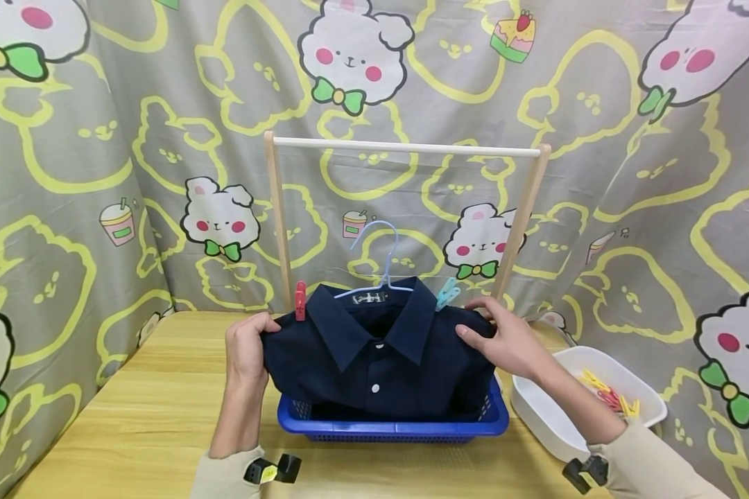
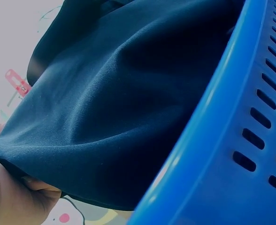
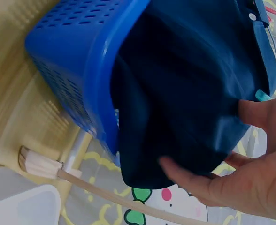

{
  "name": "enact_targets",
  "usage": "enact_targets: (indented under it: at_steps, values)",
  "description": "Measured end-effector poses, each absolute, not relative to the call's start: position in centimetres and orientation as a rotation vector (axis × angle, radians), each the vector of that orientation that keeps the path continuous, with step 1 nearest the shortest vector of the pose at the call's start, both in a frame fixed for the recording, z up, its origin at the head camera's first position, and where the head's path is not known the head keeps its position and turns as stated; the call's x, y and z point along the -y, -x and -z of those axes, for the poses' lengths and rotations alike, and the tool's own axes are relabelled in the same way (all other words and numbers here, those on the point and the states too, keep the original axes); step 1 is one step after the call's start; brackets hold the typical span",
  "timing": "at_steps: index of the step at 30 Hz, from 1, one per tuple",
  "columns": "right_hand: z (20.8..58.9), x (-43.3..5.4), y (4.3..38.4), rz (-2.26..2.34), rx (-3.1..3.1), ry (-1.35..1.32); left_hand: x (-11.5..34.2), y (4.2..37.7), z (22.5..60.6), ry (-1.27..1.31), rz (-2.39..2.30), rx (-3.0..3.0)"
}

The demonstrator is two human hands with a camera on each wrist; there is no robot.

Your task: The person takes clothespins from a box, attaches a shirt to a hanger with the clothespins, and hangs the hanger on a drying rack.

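In the head view, a dark shirt rises out of a blue basket on the table, collar up and lower part inside, so the basket probably bears some of the cloth's weight. A hanger shows in the neck opening, its hook clear of the collar, as a hook has to be to catch on anything. A red peg grips one shoulder and a teal peg the other, probably to pin the cloth to the hanger's arms, though these are hidden. The left hand pinches one shoulder's outer end and the right hand holds the other, seemingly to spread the shirt with its buttons facing the person. A wooden rack stands behind; a white tub with loose pegs sits to the right, seemingly for easy reach. In the left wrist view, the left fingers fold beneath the cloth's edge, a pinch that appears to pull creases across the shoulder. In the right wrist view, the thumb lies on the cloth's front while other fingertips go behind its edge, a lighter grip by the look of it, perhaps to avoid crumpling the cloth
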State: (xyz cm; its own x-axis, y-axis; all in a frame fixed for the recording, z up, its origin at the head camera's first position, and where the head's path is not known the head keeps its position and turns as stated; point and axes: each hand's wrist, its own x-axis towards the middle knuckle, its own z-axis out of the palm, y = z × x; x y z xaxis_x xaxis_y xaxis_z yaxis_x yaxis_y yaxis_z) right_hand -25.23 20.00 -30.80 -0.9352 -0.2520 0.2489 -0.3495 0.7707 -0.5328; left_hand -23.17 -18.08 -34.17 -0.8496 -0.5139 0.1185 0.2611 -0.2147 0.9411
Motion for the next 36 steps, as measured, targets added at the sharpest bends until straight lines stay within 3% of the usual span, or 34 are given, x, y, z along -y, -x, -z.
enact_targets:
  at_steps: [36]
  values:
    - [32.0, -19.1, 25.5, -1.134, 2.732, -0.327, 18.1, 23.2, 34.1, -0.280, 2.084, 1.574]
